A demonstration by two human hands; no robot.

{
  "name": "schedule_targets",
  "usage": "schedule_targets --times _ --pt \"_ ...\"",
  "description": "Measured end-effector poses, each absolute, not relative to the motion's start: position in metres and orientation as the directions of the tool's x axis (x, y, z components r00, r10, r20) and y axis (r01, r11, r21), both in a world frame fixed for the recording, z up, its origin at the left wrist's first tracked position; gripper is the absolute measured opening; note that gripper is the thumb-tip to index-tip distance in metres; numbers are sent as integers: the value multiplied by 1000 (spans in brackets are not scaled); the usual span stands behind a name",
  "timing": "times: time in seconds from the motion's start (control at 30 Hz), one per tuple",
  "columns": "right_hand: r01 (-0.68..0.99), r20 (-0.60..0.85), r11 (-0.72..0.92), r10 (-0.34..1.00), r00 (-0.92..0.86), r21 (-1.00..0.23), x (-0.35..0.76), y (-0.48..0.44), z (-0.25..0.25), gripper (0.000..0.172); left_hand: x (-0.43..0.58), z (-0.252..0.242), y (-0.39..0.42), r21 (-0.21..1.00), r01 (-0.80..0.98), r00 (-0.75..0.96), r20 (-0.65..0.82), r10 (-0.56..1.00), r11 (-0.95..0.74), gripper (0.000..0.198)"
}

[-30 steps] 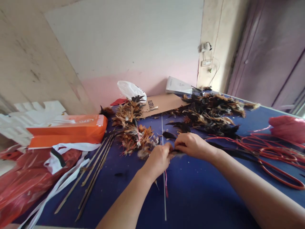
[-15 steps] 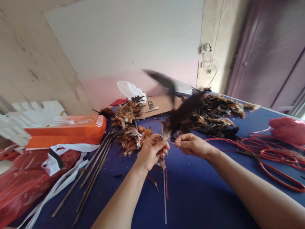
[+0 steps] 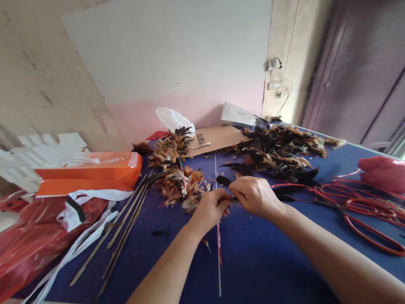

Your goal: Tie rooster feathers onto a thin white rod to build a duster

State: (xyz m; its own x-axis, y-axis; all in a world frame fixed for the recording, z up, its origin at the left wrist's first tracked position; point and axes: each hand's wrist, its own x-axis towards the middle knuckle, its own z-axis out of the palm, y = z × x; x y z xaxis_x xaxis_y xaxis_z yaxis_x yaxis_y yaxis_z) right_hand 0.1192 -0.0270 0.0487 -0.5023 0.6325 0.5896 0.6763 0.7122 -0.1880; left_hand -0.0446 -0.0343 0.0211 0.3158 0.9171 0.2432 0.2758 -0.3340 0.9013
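My left hand [image 3: 212, 207] is closed in a pinch just left of the centre line of the blue table, at the quill end of a feather bunch. My right hand [image 3: 255, 195] is closed beside it, fingertips almost touching the left ones. Dark feathers [image 3: 286, 193] stick out past the right hand, and a short black feather [image 3: 223, 180] shows above the fingers. Most of the bunch is hidden by my hands. A pink plastic string [image 3: 220, 249] hangs below my left hand. Close by on the left lies a tied cluster of brown feathers [image 3: 193, 181].
A heap of black and brown feathers [image 3: 281, 145] lies at the back right. Scissors with red handles [image 3: 373, 234] and a tangle of pink string [image 3: 382, 173] are at right. Thin sticks [image 3: 126, 228], an orange bag [image 3: 85, 175] and a cardboard piece [image 3: 218, 137] lie left and behind.
The dark feathers that stood up blurred above my hands now lie low, toward the right. My right hand has closed in over the bunch next to the left.
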Motion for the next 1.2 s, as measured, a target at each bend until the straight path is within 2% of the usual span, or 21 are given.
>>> schedule_targets --times 0.03,0.1,0.2,0.3,0.37,0.4,0.5,0.57,0.63,0.7,0.83,0.93,1.0,1.13,1.2 --pt "685 581 706 638 -506 -180 121 -25 48 23 -44 22 -36 886 296 351 245 904 -356 8" --pt "679 535 687 687 -492 -258 124 -18 45 19 -44 23 -38 883 289 384 247 890 -369 8" --pt "582 381 622 782 -493 -523 134 -5 42 15 -46 26 -37 945 183 382 186 905 -272 12" --pt "397 153 442 800 -579 -805 143 4 38 18 -50 28 -35 990 29 402 115 908 -138 18" --pt "269 90 307 795 -600 -913 144 5 36 24 -53 29 -32 992 -123 400 84 913 -37 21" --pt "202 121 283 810 -574 -938 141 3 34 25 -54 28 -30 976 -218 384 66 921 21 22" --pt "175 189 320 833 -520 -931 123 -7 31 23 -55 26 -24 846 -508 291 -12 957 165 15" --pt "242 335 466 836 -435 -851 111 -13 31 20 -53 23 -21 752 -622 234 -89 968 219 6" --pt "332 514 612 788 -340 -718 104 -18 30 15 -50 21 -19 713 -655 204 -151 967 250 5" --pt "398 640 694 714 -282 -599 101 -20 30 14 -47 19 -19 725 -637 198 -174 965 262 7" --pt "386 737 772 618 -275 -504 102 -23 27 14 -41 17 -20 771 -592 186 -152 971 235 5" --pt "327 755 788 605 -254 -522 100 -25 27 14 -40 18 -22 808 -549 194 -124 973 213 4" --pt "285 721 756 651 -237 -589 98 -26 27 13 -40 18 -24 832 -515 218 -106 970 207 8" --pt "205 482 521 851 -210 -829 98 -21 25 11 -39 16 -24 848 -472 254 -129 959 240 9" --pt "198 372 412 904 -209 -890 99 -18 24 11 -38 15 -24 847 -453 264 -170 950 278 7"
